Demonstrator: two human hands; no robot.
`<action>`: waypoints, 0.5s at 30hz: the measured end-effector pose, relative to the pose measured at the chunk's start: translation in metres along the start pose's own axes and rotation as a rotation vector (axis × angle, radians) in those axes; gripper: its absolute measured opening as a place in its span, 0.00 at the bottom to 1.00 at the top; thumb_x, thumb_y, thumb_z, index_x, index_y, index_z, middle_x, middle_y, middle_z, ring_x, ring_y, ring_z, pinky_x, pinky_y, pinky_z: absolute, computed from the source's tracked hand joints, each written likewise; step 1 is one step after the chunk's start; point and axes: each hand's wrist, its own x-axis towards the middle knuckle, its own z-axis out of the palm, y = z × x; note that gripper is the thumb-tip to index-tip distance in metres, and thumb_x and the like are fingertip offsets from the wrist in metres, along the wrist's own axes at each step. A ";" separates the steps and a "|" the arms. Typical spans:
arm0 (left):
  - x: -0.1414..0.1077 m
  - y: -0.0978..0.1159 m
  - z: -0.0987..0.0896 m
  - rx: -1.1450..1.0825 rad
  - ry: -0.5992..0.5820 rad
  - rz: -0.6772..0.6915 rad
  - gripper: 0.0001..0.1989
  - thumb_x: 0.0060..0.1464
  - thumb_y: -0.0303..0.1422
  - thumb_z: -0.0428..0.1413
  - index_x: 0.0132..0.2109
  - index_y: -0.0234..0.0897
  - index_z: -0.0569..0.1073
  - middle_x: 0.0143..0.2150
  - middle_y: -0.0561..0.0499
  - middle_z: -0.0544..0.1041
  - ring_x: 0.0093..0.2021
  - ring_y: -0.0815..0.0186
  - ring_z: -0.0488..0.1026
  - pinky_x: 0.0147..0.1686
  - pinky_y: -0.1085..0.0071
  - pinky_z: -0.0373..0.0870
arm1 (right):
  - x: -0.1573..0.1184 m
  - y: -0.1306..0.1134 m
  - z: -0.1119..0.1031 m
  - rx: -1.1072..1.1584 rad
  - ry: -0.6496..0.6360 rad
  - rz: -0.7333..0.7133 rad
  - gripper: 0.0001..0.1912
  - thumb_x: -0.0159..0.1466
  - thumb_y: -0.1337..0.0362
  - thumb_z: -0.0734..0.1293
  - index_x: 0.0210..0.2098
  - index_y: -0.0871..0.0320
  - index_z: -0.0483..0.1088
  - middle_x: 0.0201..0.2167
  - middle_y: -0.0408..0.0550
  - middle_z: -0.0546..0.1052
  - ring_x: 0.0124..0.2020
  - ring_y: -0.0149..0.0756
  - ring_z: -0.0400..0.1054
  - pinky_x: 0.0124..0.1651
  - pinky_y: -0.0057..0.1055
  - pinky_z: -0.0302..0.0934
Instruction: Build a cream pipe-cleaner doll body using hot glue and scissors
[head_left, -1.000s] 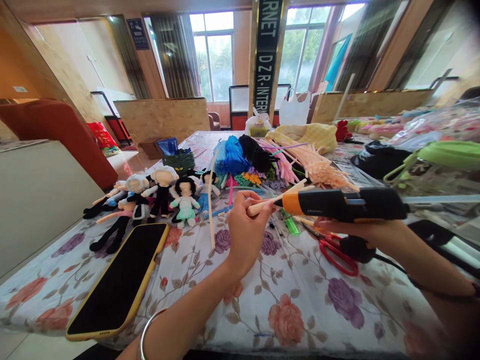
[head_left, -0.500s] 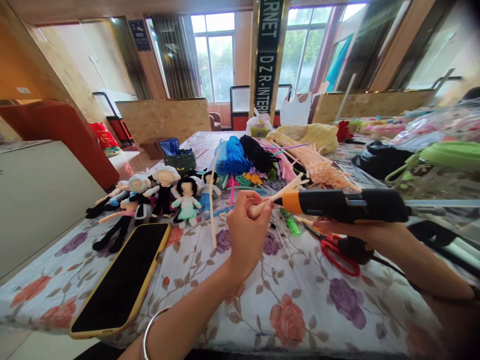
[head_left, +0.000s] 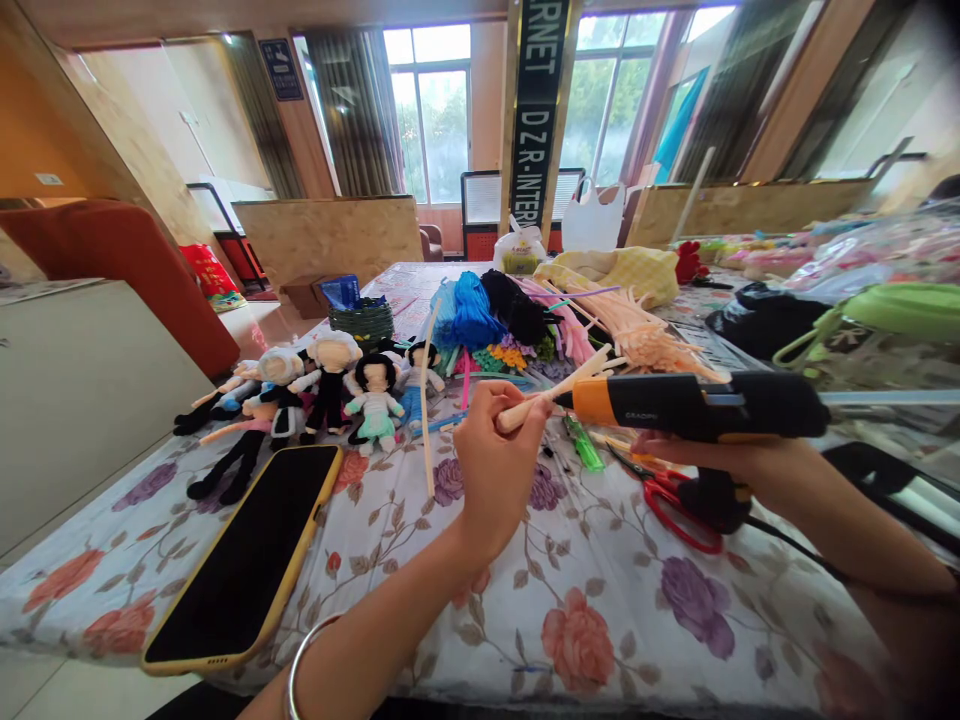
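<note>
My left hand (head_left: 499, 450) is closed around a small bundle of cream pipe cleaners (head_left: 577, 378), whose loose ends fan out to the upper right. In my right hand (head_left: 705, 458) is a black and orange glue gun (head_left: 690, 405), held level with its nozzle pointing left. The nozzle tip is at the bundle, close by my left fingers; whether it touches cannot be made out. Below the gun lie red-handled scissors (head_left: 682, 512) and a green tool (head_left: 583, 446). A single cream pipe cleaner (head_left: 426, 400) stands out to the left of my left hand.
Several small dolls (head_left: 375, 400) lie at the left, behind a phone in a yellow case (head_left: 244, 560). Bunches of blue pipe cleaners (head_left: 476, 312), black pipe cleaners (head_left: 519, 305) and peach pipe cleaners (head_left: 637, 335) are piled at the back. A green bag (head_left: 892, 315) stands right.
The glue gun has shifted slightly to the right and a little upward, with its nozzle still at the bundle. My left hand keeps its grip in nearly the same place.
</note>
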 end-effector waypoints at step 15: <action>0.004 -0.005 0.002 -0.243 -0.029 -0.170 0.12 0.44 0.32 0.59 0.34 0.39 0.63 0.26 0.55 0.74 0.30 0.65 0.76 0.32 0.70 0.72 | 0.001 -0.001 -0.001 0.053 -0.011 -0.032 0.22 0.38 0.56 0.76 0.33 0.53 0.76 0.31 0.43 0.79 0.38 0.49 0.73 0.50 0.48 0.63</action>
